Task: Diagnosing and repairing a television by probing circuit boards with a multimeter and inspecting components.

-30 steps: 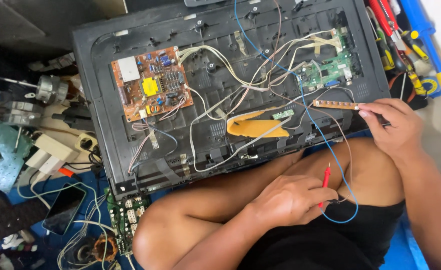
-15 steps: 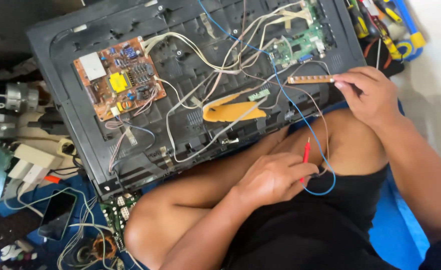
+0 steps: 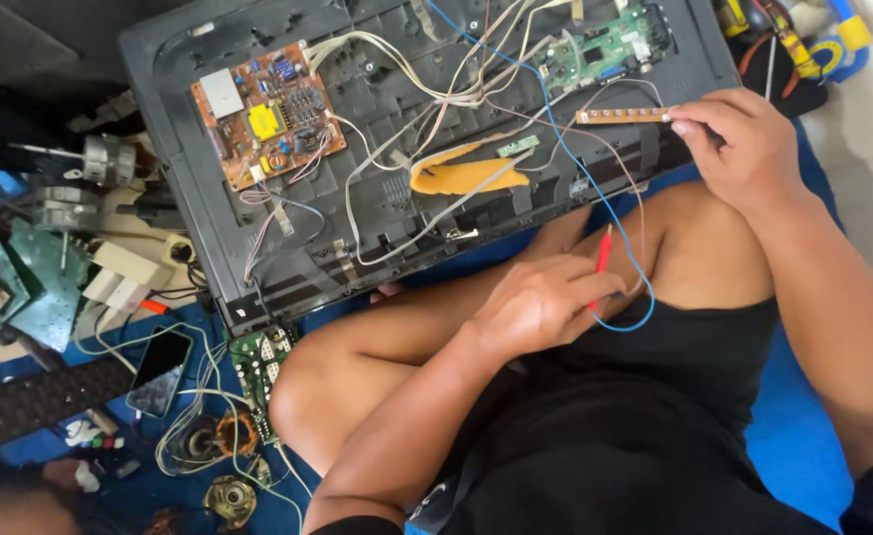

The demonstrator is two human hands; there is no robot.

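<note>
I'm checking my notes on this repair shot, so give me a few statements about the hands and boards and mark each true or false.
1. The right hand pinches a narrow strip board. True.
2. The left hand holds a yellow screwdriver. False: it holds a red probe.
3. The orange-brown circuit board sits on the black back panel. True.
4. The left hand rests on the green board. False: it rests on the person's leg.

electronics repair workshop | opened television back (image 3: pixel 397 188) | loose circuit boards (image 3: pixel 258 362) | scattered parts
</note>
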